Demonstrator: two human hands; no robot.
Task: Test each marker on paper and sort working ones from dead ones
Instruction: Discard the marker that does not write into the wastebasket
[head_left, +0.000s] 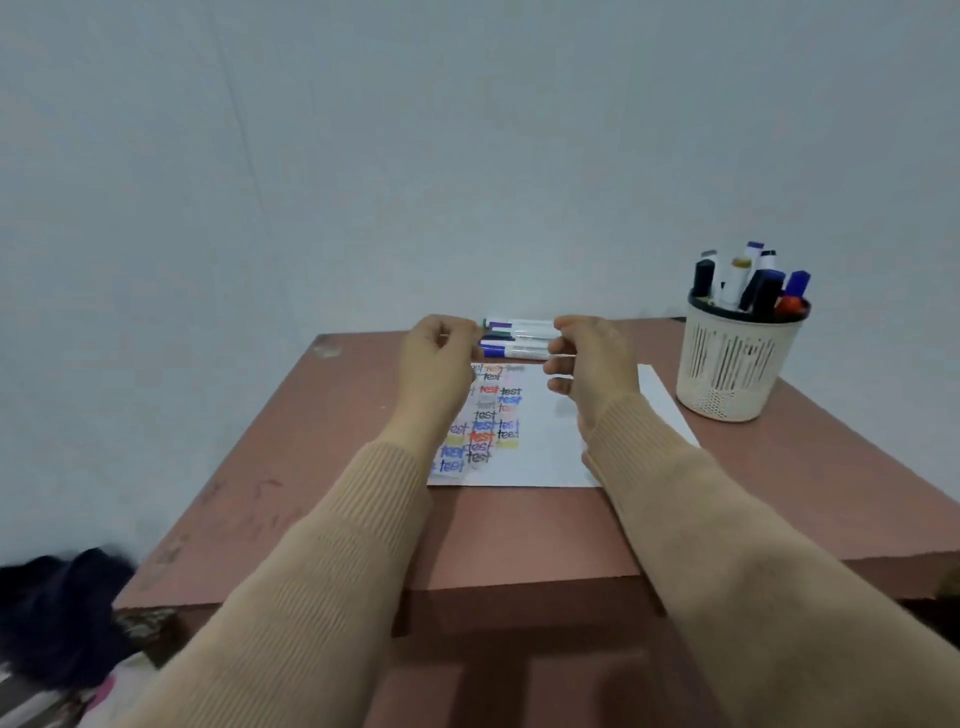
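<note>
A white paper (550, 457) covered with several coloured "test" words lies on the reddish table (519, 535). Beyond its far edge several capped white markers (522, 328) lie side by side. My left hand (441, 358) and my right hand (592, 364) hover over the paper's far end, fingers curled. Between them they hold a blue-capped white marker (514, 352) level: the left pinches the cap end, the right grips the barrel end. Both ends are hidden by my fingers.
A white slotted cup (727, 364) stands at the table's far right with several markers (748, 280) upright in it. A pale wall rises right behind the table. A dark bundle of cloth (57, 613) lies on the floor at the lower left.
</note>
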